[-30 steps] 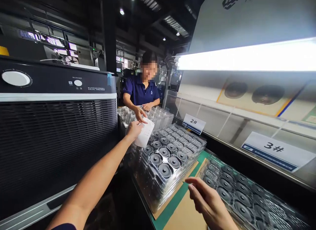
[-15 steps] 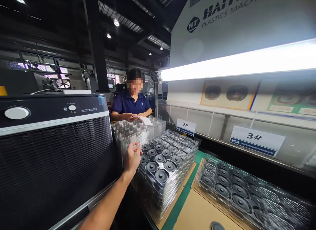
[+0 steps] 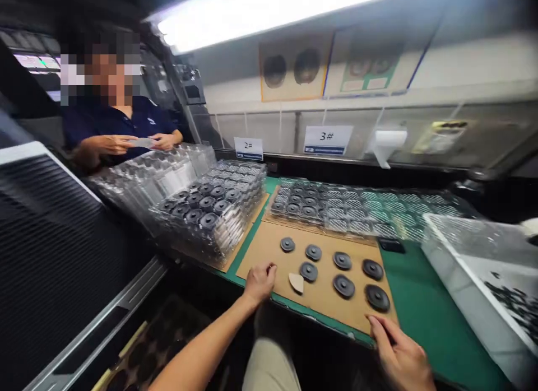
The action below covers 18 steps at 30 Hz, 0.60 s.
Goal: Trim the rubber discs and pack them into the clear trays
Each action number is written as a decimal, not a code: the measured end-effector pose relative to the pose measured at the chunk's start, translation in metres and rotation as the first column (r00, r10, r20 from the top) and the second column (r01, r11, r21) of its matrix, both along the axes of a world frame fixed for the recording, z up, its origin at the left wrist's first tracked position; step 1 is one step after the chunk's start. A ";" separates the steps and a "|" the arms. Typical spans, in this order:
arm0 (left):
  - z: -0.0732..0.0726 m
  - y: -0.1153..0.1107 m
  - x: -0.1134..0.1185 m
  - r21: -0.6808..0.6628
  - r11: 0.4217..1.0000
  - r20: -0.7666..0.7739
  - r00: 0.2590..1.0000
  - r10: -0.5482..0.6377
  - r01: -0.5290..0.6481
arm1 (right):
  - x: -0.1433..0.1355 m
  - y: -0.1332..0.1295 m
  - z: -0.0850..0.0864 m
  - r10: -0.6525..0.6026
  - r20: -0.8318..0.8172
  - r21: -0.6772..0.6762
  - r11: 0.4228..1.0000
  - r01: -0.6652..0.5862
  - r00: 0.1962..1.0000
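My left hand [image 3: 260, 283] is closed over the near left part of a cardboard sheet [image 3: 269, 242]; anything between its fingertips is too small to make out. At the sheet's near right corner, my right hand [image 3: 401, 352] has its thumb and fingers pinched together, their contents unclear. Several dark round parts [image 3: 343, 285] lie spaced out on the cardboard between and beyond my hands. Near my left hand is a small pale wedge-shaped piece [image 3: 296, 283]. Behind the sheet, a clear tray [image 3: 353, 213] holds dark parts in its left pockets.
Stacked clear trays [image 3: 210, 234] stand left, near a person in dark blue [image 3: 130, 125] holding a pale piece. A white bin [image 3: 466, 273] with small black pieces is at right. A black machine [image 3: 54, 256] borders the left side.
The view has swung right and down. My left hand has moved from the tray stack to the cardboard, its fingers now closed. My right hand and the bin have come into view.
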<state>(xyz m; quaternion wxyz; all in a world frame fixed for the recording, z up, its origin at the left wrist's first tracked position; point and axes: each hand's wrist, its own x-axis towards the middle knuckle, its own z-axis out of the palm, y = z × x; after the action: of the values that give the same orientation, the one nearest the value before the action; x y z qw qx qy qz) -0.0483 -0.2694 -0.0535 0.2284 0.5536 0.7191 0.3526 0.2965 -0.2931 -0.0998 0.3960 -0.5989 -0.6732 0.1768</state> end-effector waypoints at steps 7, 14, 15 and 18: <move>-0.052 0.023 0.013 -0.073 0.982 -0.209 0.966 0.153 -0.171 | 0.002 0.000 -0.030 0.011 0.100 0.085 0.996 -0.019 0.995; -0.052 0.067 0.019 0.048 0.995 -0.353 0.930 0.099 -0.088 | -0.003 0.008 -0.056 -0.138 0.071 0.239 0.964 0.117 0.988; -0.051 0.080 0.018 0.073 0.996 -0.354 0.932 0.077 -0.055 | -0.003 0.008 -0.057 -0.139 0.080 0.259 0.959 0.115 0.987; -0.052 0.115 0.018 0.113 0.992 -0.352 0.936 -0.014 0.057 | -0.002 0.008 -0.057 -0.141 0.110 0.310 0.945 0.101 0.984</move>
<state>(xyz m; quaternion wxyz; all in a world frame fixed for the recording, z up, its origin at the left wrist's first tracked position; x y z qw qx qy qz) -0.0307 -0.1541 -0.1055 0.0690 0.6332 0.7155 0.2870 0.2949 -0.2853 -0.1565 0.4484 -0.5815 -0.6788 0.0070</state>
